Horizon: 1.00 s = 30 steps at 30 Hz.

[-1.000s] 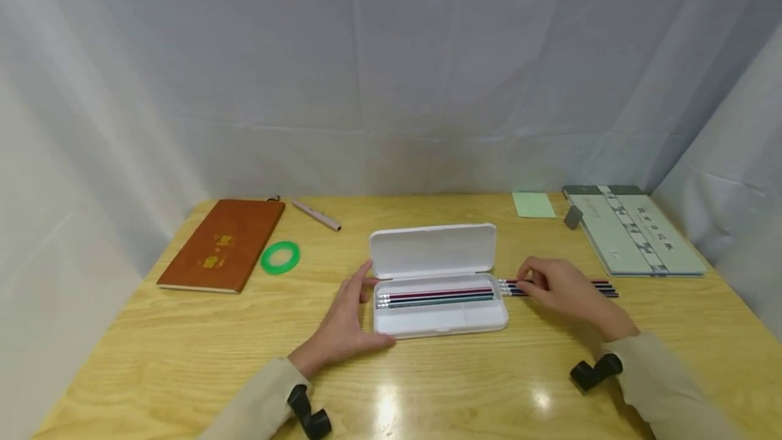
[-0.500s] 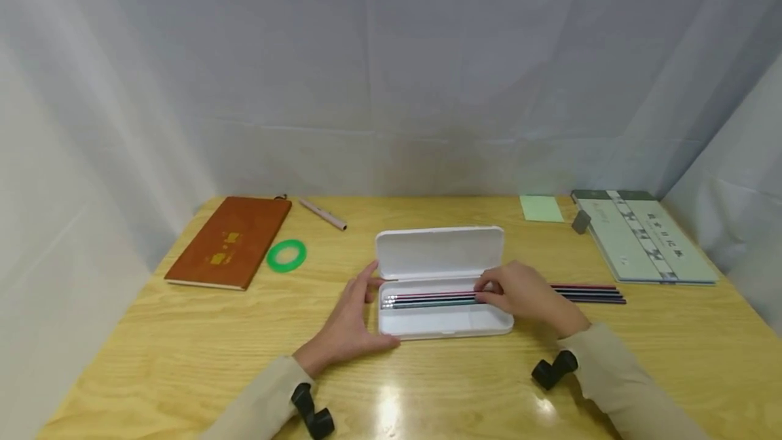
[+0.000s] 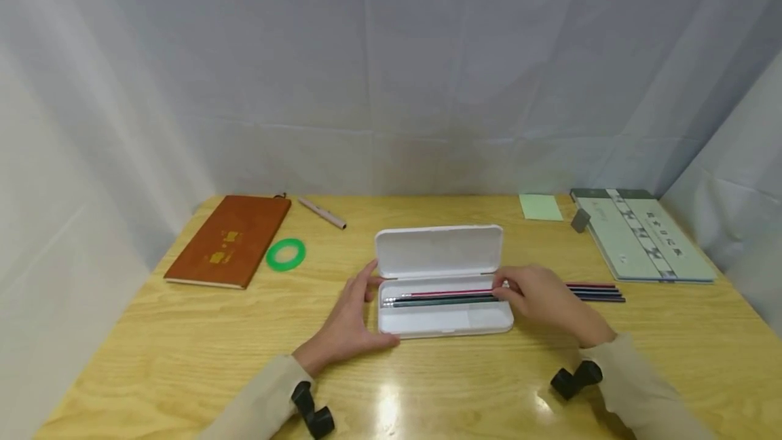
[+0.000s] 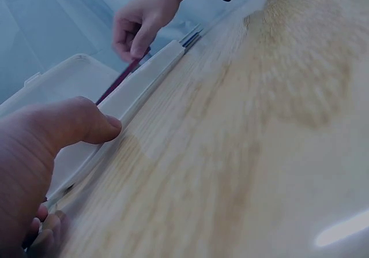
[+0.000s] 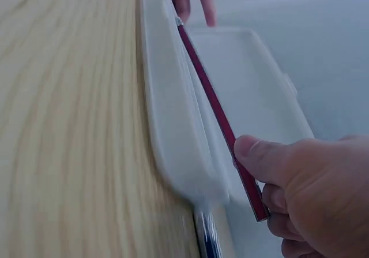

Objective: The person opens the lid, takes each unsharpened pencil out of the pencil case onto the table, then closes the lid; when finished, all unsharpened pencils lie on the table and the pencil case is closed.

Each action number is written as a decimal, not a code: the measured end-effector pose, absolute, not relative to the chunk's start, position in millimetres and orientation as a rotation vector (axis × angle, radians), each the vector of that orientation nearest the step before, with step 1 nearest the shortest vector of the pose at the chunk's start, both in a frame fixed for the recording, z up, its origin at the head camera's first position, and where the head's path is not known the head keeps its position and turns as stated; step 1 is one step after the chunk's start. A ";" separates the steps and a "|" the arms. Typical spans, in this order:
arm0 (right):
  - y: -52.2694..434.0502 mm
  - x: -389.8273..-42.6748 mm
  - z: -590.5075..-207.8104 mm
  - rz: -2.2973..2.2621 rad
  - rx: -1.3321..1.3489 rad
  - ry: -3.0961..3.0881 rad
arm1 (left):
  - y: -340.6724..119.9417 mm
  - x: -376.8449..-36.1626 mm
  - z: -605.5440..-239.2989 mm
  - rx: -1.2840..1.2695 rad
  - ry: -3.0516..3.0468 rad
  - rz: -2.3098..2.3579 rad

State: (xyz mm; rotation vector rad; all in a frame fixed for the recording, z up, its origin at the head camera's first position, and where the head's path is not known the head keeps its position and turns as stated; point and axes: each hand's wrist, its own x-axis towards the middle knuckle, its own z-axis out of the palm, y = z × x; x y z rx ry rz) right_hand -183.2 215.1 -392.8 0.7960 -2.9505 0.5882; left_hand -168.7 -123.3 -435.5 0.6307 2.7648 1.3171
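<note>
An open white pencil case (image 3: 446,323) lies at the table's centre with its lid (image 3: 438,251) tipped back. Several pencils (image 3: 440,300) lie along its tray. My left hand (image 3: 366,304) grips the case's left end, thumb (image 4: 81,122) on the front rim and fingers at the back. My right hand (image 3: 506,290) pinches the right end of a red pencil (image 5: 216,111), which slants down into the case (image 5: 173,125). In the left wrist view the right hand (image 4: 141,24) holds that pencil (image 4: 118,83) over the far end.
A few more pencils (image 3: 595,290) lie on the table right of the case. At the back left are a brown notebook (image 3: 229,240), a green tape ring (image 3: 285,254) and a pen (image 3: 322,213). At the back right are a green sticky pad (image 3: 540,208) and a pale book (image 3: 641,235).
My right hand left the pencil pile on the right, carried a red pencil over the case, then drew back slightly to the case's right end. The left hand stayed put.
</note>
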 end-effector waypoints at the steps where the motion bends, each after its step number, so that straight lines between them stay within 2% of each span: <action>1: 222.7 -181.2 -392.8 0.611 0.759 -2.950 | -123.2 -168.9 -435.5 0.634 2.768 1.316; 5: 259.2 -172.1 -397.4 0.684 0.660 -2.899 | -123.3 -169.7 -435.7 0.643 2.774 1.323; 12: 326.9 -157.8 -408.5 0.737 0.638 -2.812 | -125.2 -168.8 -436.8 0.666 2.792 1.295; 17: 359.5 -154.8 -418.9 0.684 0.566 -2.852 | -127.3 -166.6 -437.8 0.638 2.781 1.294; 25: 373.6 -156.3 -423.7 0.688 0.627 -2.811 | -125.7 -169.0 -437.8 0.669 2.786 1.287; 30: 368.1 -158.6 -422.9 0.653 0.568 -2.813 | -124.4 -170.3 -436.9 0.677 2.786 1.286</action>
